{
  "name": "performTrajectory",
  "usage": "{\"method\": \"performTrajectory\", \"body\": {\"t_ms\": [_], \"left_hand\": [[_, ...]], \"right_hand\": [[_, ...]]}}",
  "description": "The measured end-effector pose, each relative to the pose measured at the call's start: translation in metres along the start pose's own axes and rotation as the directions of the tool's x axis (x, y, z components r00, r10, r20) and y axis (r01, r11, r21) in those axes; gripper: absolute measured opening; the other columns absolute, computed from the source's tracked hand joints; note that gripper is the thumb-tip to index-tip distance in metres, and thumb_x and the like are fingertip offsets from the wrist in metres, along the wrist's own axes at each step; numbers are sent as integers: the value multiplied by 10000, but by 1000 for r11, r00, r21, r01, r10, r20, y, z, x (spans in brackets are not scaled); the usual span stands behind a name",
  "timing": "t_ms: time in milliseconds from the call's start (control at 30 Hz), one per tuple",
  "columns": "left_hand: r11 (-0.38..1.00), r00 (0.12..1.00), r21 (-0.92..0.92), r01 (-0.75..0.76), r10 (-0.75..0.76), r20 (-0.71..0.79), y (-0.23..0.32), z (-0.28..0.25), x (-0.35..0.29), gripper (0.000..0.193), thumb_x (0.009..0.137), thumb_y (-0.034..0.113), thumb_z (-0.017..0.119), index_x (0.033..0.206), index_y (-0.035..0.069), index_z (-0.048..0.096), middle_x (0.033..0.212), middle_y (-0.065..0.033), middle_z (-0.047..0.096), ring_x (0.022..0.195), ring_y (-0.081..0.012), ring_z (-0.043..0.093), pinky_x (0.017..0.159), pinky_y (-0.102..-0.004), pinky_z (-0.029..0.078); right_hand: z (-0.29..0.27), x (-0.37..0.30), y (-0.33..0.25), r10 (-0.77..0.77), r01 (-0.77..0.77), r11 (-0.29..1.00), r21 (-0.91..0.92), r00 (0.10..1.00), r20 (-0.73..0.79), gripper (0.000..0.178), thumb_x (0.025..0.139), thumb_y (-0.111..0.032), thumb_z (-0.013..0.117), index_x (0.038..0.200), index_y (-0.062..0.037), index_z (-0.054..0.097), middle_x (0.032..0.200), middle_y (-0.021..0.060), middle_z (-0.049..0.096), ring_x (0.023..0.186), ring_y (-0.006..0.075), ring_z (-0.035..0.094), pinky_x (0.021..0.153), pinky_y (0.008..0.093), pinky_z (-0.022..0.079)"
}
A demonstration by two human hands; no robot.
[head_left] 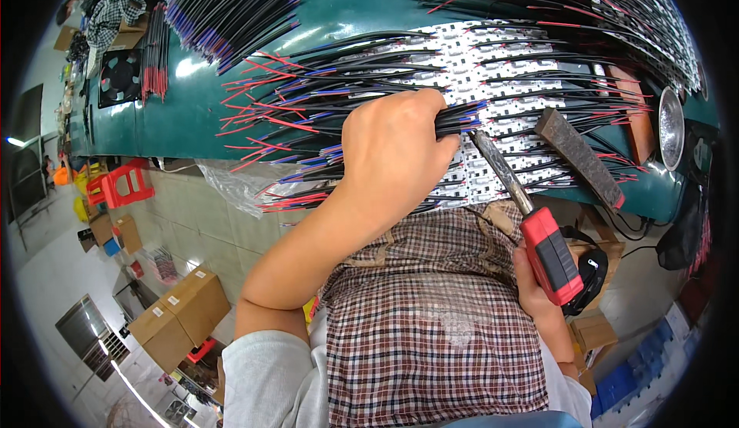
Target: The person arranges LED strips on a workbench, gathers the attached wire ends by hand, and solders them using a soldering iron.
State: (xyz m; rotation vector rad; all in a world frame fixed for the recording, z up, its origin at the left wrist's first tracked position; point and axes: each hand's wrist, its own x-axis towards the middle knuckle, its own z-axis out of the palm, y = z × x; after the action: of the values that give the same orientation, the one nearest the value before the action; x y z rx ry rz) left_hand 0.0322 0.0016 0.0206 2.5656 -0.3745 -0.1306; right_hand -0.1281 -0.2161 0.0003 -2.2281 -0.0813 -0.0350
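Note:
My left hand (396, 143) is closed around a bundle of black wires (462, 117) with blue ends, held above white circuit boards (462, 62). In my right hand (531, 282) is a soldering iron (551, 255) with a red and black handle. Its metal tip points up and left, close to the wire ends; whether they touch I cannot tell. Rows of black wires with red and blue ends run out from both sides of the boards. A dark bar (579, 157) lies slanted across the boards, right of the iron.
More black wires (231, 16) lie in a pile at the far left of the green table (339, 8), and wired boards (639, 12) at the far right. A reddish block (633, 112) and a metal bowl (672, 129) stand right. A red stool (127, 185) and cardboard boxes (181, 316) are left.

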Motion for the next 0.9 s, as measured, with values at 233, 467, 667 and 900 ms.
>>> {"method": "performTrajectory", "body": {"t_ms": [233, 467, 667, 900], "left_hand": [[999, 999, -33, -24, 23, -38, 1, 4, -1, 194, 696, 149, 764, 809, 13, 683, 711, -149, 663, 652, -339, 653, 618, -415, 502], [998, 996, -42, -56, 52, -79, 2, 8, -3, 177, 693, 125, 760, 799, 18, 667, 711, -144, 654, 657, -334, 652, 606, -411, 500], [998, 994, -27, -65, 62, -86, 3, 10, -2, 179, 691, 120, 764, 791, 14, 660, 713, -148, 654, 663, -338, 654, 612, -416, 506], [999, 998, -15, -46, 45, -53, 4, 10, 0, 188, 691, 127, 771, 787, 9, 660, 718, -160, 658, 674, -349, 657, 622, -426, 510]], "right_hand": [[-2, 5, -5, -12, 12, 1000, -28, 1000, -2, 192, 746, -19, 753, 919, 18, 679, 850, 156, 652, 690, 308, 659, 613, 352, 528], [0, 5, -8, -20, 20, 1000, -6, 1000, 4, 203, 740, -5, 752, 922, 26, 669, 825, 148, 647, 656, 298, 650, 587, 336, 516], [0, 1, -8, 0, 0, 1000, -20, 1000, 8, 208, 738, -5, 757, 924, 27, 670, 826, 150, 647, 659, 298, 651, 595, 339, 519], [-3, -7, -4, 0, -1, 996, -93, 1000, -12, 213, 750, -14, 755, 945, 28, 680, 881, 159, 660, 697, 303, 669, 631, 334, 534]]}}
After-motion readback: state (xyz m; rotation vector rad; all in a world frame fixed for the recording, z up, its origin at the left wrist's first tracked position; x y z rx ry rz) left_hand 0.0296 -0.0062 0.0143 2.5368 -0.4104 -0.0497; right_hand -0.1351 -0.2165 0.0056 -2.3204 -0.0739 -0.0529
